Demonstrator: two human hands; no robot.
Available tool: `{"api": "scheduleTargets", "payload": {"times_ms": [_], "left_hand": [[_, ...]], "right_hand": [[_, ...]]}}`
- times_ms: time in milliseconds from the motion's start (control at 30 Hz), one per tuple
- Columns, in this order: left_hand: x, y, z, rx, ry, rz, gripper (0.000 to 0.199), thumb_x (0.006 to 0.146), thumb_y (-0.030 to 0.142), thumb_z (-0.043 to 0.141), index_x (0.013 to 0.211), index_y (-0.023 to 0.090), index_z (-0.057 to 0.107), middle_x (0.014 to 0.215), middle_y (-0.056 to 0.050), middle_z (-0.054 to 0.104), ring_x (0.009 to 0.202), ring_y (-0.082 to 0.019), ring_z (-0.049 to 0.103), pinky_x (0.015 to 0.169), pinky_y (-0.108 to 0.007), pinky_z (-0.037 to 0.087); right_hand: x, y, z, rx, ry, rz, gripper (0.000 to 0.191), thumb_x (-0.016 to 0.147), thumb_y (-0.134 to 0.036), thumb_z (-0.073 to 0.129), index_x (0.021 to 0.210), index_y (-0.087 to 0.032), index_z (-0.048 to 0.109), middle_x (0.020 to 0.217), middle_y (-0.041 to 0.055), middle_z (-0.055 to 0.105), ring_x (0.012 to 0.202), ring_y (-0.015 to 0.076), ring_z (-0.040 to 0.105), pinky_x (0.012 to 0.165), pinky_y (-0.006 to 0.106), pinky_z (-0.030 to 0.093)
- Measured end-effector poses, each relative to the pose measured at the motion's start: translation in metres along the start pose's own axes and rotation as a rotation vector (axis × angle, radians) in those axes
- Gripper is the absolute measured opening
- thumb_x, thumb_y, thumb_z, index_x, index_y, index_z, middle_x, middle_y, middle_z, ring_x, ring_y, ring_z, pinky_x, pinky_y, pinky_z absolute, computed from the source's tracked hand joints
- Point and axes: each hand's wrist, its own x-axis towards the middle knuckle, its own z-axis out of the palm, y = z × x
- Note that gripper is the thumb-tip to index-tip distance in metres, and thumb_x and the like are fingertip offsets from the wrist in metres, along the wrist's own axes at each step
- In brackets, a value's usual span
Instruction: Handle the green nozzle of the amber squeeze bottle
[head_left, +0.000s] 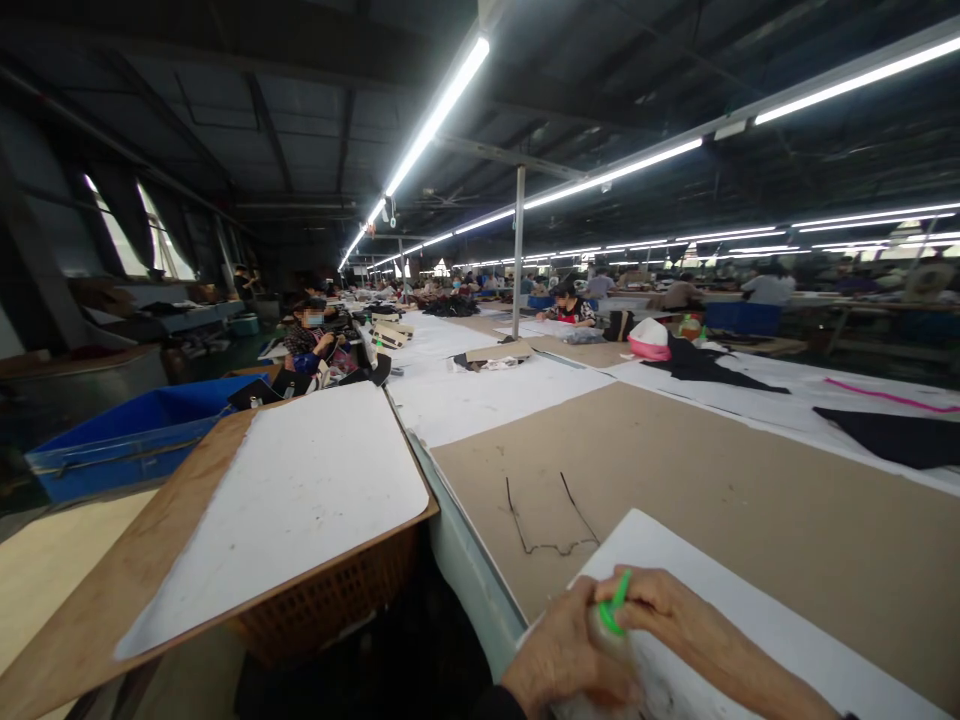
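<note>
At the lower right, my left hand is wrapped around a small squeeze bottle with a green nozzle cap. The fingers of my right hand are closed on the green cap from the other side. Lower parts of the bottle are blurred and partly covered by my fingers. Beneath both hands lies a white sheet on the brown tabletop covering. Just beyond them rests a pair of eyeglasses, temples pointing away from me.
On the left, a board with white paper sits over an orange basket, beside a blue bin. Black fabric and a pink strip lie at right. A metal post rises from the tables; several people work farther back.
</note>
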Motion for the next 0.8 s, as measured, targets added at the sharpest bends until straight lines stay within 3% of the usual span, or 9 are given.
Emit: {"api": "scheduleTargets", "payload": {"times_ms": [100,233,333,533,700,800], "left_hand": [[-0.001,-0.012,0.019,0.151,0.263,-0.051,0.090,0.041,0.024,0.082,0.123,0.015,0.046,0.119,-0.008,0.050,0.112,-0.025,0.045,0.094,-0.035,0.037],[0.004,-0.023,0.044,0.222,0.438,-0.087,0.066,0.054,0.022,0.073,0.114,0.014,0.049,0.114,-0.008,0.052,0.107,-0.024,0.045,0.092,-0.034,0.035],[0.009,-0.024,0.051,0.173,0.470,-0.037,0.050,0.060,0.019,0.065,0.108,0.014,0.050,0.109,-0.008,0.054,0.103,-0.022,0.047,0.090,-0.033,0.035],[0.008,-0.019,0.029,0.054,0.191,0.048,0.050,0.057,0.015,0.065,0.106,0.014,0.054,0.099,-0.004,0.057,0.090,-0.020,0.050,0.077,-0.028,0.040],[0.011,-0.021,0.012,-0.119,-0.099,0.033,0.068,0.056,0.015,0.069,0.121,0.017,0.049,0.084,0.000,0.056,0.066,-0.012,0.048,0.058,-0.023,0.039],[0.014,-0.020,0.006,-0.174,-0.193,-0.004,0.078,0.054,0.015,0.070,0.128,0.020,0.045,0.088,-0.001,0.057,0.069,-0.014,0.051,0.059,-0.025,0.043]], "right_hand": [[0.002,0.008,0.003,0.042,0.099,0.046,0.016,0.082,-0.025,0.048,0.082,-0.017,0.062,0.087,0.0004,0.061,0.086,0.0162,0.054,0.078,0.026,0.038],[0.003,0.009,0.010,0.036,0.172,0.080,0.016,0.082,-0.025,0.049,0.076,-0.015,0.060,0.079,-0.0003,0.059,0.078,0.0149,0.051,0.072,0.026,0.036],[0.002,0.007,0.010,0.003,0.174,0.073,0.017,0.082,-0.024,0.049,0.070,-0.015,0.058,0.075,-0.0006,0.055,0.075,0.0137,0.049,0.070,0.026,0.034],[-0.002,0.010,-0.001,0.023,0.052,0.030,0.014,0.081,-0.021,0.051,0.076,-0.016,0.063,0.078,-0.0013,0.056,0.076,0.0128,0.050,0.070,0.024,0.035],[-0.001,0.007,-0.009,0.011,-0.005,-0.002,0.013,0.081,-0.020,0.052,0.076,-0.016,0.064,0.081,-0.0019,0.059,0.078,0.0122,0.052,0.072,0.023,0.037],[-0.002,0.007,-0.010,0.000,-0.027,0.014,0.013,0.081,-0.021,0.053,0.075,-0.016,0.064,0.080,-0.0015,0.059,0.078,0.0128,0.053,0.073,0.024,0.037]]}}
